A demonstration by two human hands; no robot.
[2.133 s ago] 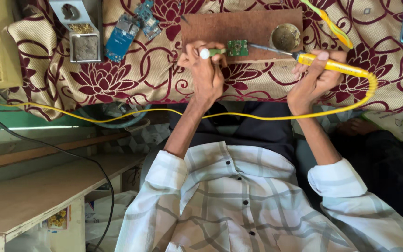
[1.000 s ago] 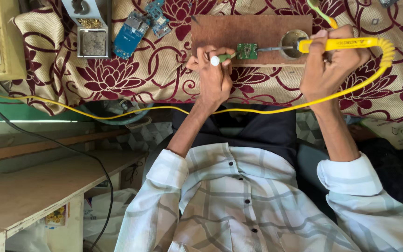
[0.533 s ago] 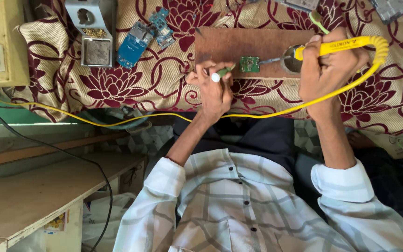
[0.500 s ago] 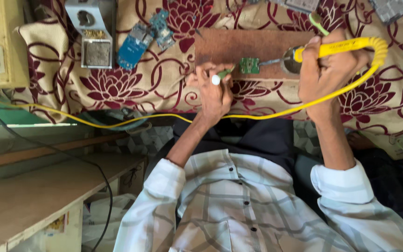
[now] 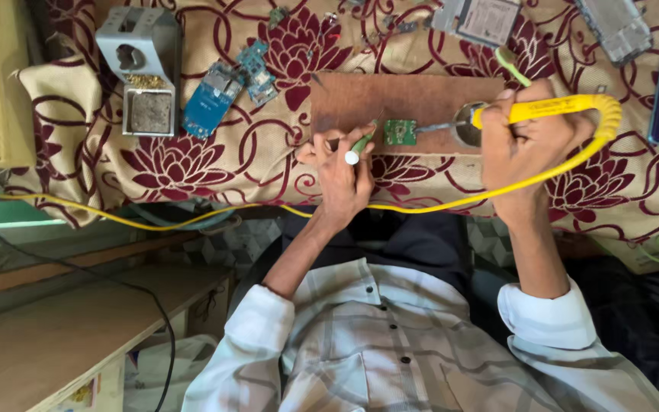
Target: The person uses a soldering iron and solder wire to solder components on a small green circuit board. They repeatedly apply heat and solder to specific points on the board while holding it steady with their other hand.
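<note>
The left hand (image 5: 342, 177), fingers curled, pinches a thin green-and-white tool (image 5: 360, 145) beside the small green circuit board (image 5: 400, 131). The right hand (image 5: 526, 145) fist-grips a yellow soldering iron (image 5: 544, 109), tip touching the board.

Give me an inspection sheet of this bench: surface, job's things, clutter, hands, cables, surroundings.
Surface: floral maroon-and-cream cloth with a brown wooden board on it.
Job's things: small green circuit board on the board; yellow soldering iron, tip toward it; green-handled tool.
Clutter: grey soldering iron stand, blue circuit boards, a round tin, phone parts along the top.
Hands: left hand holds the green-handled tool; right hand grips the soldering iron.
Cables: yellow cord crosses the cloth's edge; black cable on the left.
Surroundings: wooden shelf at lower left.
</note>
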